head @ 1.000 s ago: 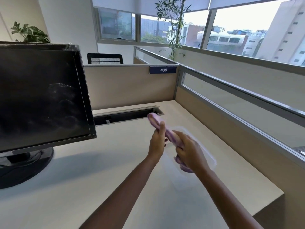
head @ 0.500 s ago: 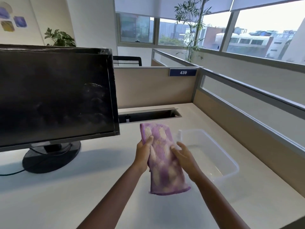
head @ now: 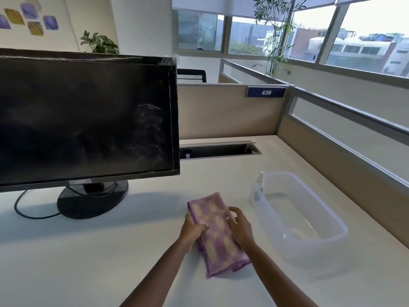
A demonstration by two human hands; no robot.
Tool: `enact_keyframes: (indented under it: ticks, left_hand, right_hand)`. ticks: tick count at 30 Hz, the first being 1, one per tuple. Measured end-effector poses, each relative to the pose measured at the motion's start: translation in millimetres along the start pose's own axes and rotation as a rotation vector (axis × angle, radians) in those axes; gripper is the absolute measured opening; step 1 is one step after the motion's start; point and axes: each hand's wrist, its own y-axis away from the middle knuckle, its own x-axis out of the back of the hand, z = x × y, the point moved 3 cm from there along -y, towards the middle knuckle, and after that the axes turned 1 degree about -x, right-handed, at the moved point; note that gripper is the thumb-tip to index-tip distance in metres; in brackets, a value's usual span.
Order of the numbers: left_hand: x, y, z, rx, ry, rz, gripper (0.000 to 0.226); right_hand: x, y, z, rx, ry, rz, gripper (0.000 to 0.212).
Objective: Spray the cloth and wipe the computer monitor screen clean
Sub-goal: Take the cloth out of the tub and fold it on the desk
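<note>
A folded purple and cream cloth (head: 215,235) lies low over the white desk in front of me. My left hand (head: 192,232) grips its left edge. My right hand (head: 240,228) rests on its right side with fingers spread and curled over it. The black monitor (head: 84,120) stands at the left on a round base, its dark screen showing smudges near the right side. A small spray bottle (head: 261,181) with a white top stands at the near-left corner of a clear plastic tub (head: 332,237), partly hidden by the tub's wall.
A black cable (head: 28,214) loops from the monitor base across the desk (head: 88,262). An open cable slot (head: 218,150) runs along the desk's back. Beige cubicle partitions (head: 225,111) close off the back and right side.
The cloth went from bunched over the tub to unfolded flat, then lowered toward the desk. My view swung left and down, bringing more of the monitor and the spray bottle into sight.
</note>
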Motion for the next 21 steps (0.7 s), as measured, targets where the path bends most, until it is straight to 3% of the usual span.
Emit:
enact_keyframes:
  ticks: [6,11,16,21]
  left_hand:
    - [-10,0,4,-0.335,-0.624,0.076,0.065]
    - [-21,-10,-10,-0.386,-1.080,-0.100,0.068]
    - [-24,-15,-21,-0.377,-1.229,-0.147,0.068]
    - [-31,-15,-1,-0.465,-1.257,0.012,0.058]
  right_hand:
    - [-8,6,7,0.133,0.295,0.102,0.040]
    - [-15,13,18,0.335,0.728,0.006,0.045]
    - [-15,16,30,0.292,0.799,-0.133,0.050]
    - [18,17,-1,0.508,0.611,0.008,0.043]
